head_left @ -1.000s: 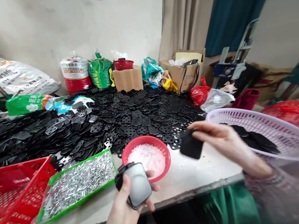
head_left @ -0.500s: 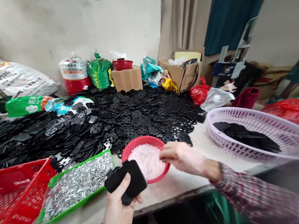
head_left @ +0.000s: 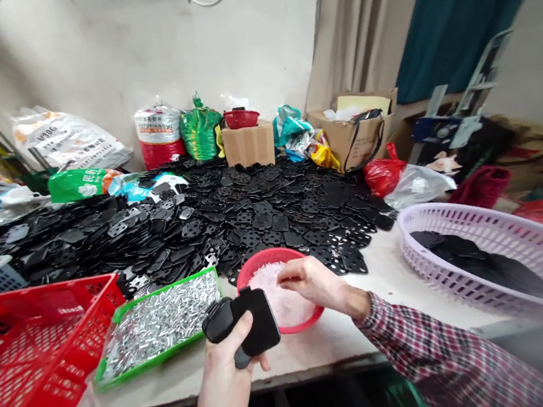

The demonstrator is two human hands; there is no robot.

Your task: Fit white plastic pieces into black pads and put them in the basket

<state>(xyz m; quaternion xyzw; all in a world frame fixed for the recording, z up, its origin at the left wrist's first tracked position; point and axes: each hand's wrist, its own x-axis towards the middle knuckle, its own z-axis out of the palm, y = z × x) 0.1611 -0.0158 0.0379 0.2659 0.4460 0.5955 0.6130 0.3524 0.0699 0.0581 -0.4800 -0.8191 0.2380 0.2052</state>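
My left hand (head_left: 225,372) is closed around several flat black plates (head_left: 258,320), rounded at the corners, with the thumb pressed on top. Over the red round basket (head_left: 303,326), my right hand (head_left: 316,285) has its fingertips pinched together. Whatever they hold, if anything, is too small to make out. Small translucent white pieces (head_left: 281,300) fill that basket. To its left, the green-rimmed tray (head_left: 157,362) is full of short silver metal pins (head_left: 171,322).
A big heap of black plates (head_left: 232,212) covers the table behind. At the left stands a red crate (head_left: 27,372); at the right, a lilac basket (head_left: 469,283) holds more black pieces. Bags and a cardboard box (head_left: 249,144) line the wall.
The view has turned slightly left, so things sit further right. My right hand has moved left, further over the red basket. My left hand still grips the black plates.
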